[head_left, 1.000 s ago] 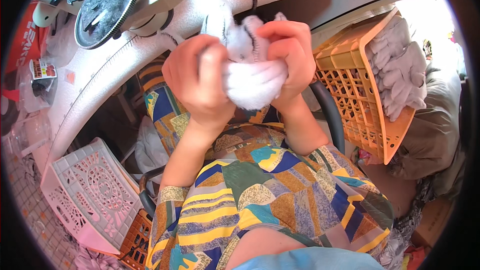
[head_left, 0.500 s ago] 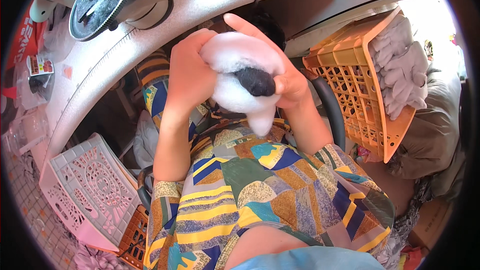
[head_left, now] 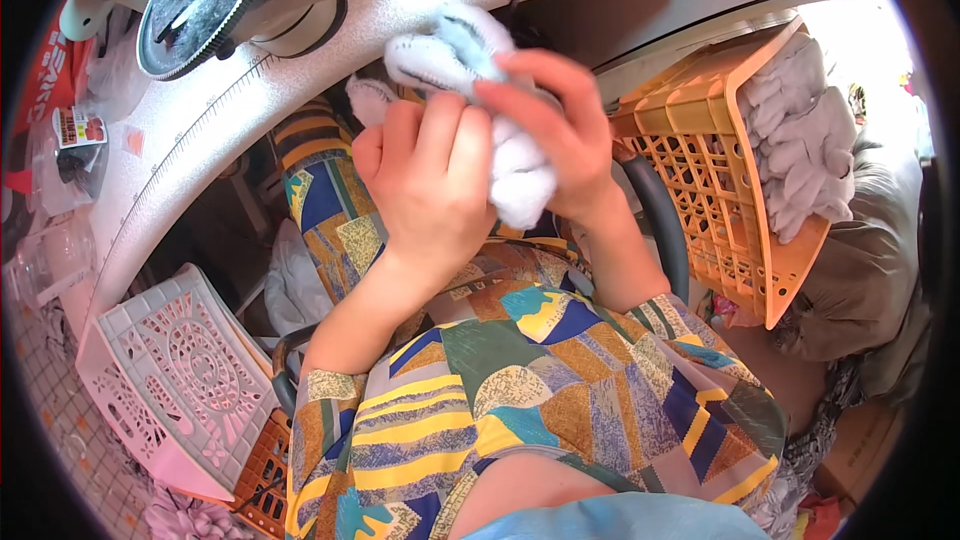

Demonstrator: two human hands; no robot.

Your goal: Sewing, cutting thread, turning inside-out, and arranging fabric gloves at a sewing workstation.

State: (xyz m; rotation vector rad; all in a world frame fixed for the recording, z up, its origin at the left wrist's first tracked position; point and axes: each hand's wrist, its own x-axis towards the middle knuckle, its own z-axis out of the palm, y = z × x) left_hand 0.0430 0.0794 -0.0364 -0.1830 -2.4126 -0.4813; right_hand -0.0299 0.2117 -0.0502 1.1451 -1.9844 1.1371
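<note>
In front of my chest I hold a soft white plush piece (head_left: pixel 520 185), sewn with dark stitching that shows along its upper end. A pale bluish patch is visible between its upper lobes. My left hand (head_left: pixel 430 175) is closed round its middle, the knuckles toward me. At the upper end, my right hand (head_left: pixel 565 130) bends its thumb and fingers on the fabric; motion blurs the fingertips a little. One lobe of the plush sticks out left of my left hand, and the lower end hangs between both hands. My palms hide the rest.
A curved white work surface (head_left: pixel 215 125) with a ruler edge runs beyond my hands. On it stands a round toothed tray (head_left: pixel 205 5) holding dark small parts. At the right, an orange crate (head_left: pixel 690 170) holds piled pale plush pieces (head_left: pixel 800 130); at the left sits a grey-pink basket (head_left: pixel 195 380).
The black patch that showed in the plush is out of sight, and stitched edges now show. My left hand has turned and closed round it; my right hand has moved onto the upper end.
</note>
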